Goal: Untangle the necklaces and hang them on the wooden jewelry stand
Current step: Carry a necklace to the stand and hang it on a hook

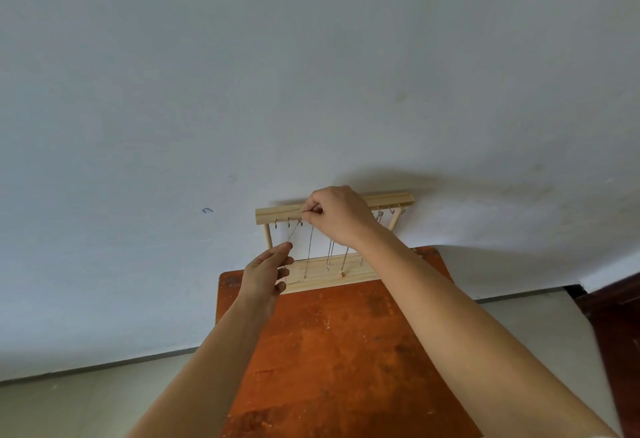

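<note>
Fine metal, a thin grey necklace chain (293, 232), runs taut on a slant between your two hands. Your right hand (332, 216) has its fingertips closed in a pinch on the chain's upper end. It sits at the top bar of the pale wooden jewelry stand (277, 215), just beside the third small brass hook (300, 222) from the left. Your left hand (265, 273) pinches the lower stretch between thumb and forefinger, in front of the stand's left post.

Whether the chain already sits in the hook is too small to tell, so check that before letting go up top. The step looks like seating it there. Give a little slack from the left hand so the right can drop the chain over the hook's lip rather than drag against it.

Hold the lower end out to the left, away from the hung necklaces (329, 257) just to the right, since a swing could likely tangle them. Then lower the left hand slowly toward the stand's base, which rests at the far edge of the worn orange-brown wooden table (346, 351).
</note>
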`<state>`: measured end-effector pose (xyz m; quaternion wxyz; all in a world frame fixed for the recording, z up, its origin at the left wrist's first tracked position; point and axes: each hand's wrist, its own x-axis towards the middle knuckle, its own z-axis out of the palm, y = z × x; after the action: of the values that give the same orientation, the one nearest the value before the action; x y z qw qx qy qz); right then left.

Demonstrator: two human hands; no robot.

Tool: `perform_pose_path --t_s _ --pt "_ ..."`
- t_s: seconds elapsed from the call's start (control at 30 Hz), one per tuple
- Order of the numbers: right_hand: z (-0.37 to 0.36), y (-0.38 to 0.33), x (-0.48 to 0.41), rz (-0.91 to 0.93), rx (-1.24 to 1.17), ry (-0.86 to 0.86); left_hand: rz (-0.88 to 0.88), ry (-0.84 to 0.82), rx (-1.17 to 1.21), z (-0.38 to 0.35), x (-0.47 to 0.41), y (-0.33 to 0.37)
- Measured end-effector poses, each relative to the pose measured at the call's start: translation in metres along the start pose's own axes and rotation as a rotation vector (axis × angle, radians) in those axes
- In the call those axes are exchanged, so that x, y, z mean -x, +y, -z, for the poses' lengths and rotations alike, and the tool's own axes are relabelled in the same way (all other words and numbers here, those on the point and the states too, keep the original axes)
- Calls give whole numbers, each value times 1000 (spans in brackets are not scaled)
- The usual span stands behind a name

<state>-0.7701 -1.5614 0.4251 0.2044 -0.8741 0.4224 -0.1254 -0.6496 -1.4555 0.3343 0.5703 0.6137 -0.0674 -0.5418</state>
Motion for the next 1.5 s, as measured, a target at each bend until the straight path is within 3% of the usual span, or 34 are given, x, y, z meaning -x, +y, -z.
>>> perform_pose_path --t_s 0.23,0.43,0.57,0.7,1.0,1.37,1.5 --pt "-16 -13 5 87 422 45 -29 15 -48 3 -4 -4" --pt "-21 -25 22 193 517 68 -65 47 -120 7 -3 -7" --pt "-42 -12 36 183 376 192 -88 58 -133 11 -1 -7" --pt "-66 6 49 -20 -41 413 -121 69 -171 12 -1 -5" --pt "-89 22 42 -477 -735 239 -242 29 -226 12 0 9" --pt "-101 40 41 -392 -672 64 -429 46 -603 5 -7 11" --pt "-108 45 43 -358 -555 52 -441 53 -634 6 -13 10"
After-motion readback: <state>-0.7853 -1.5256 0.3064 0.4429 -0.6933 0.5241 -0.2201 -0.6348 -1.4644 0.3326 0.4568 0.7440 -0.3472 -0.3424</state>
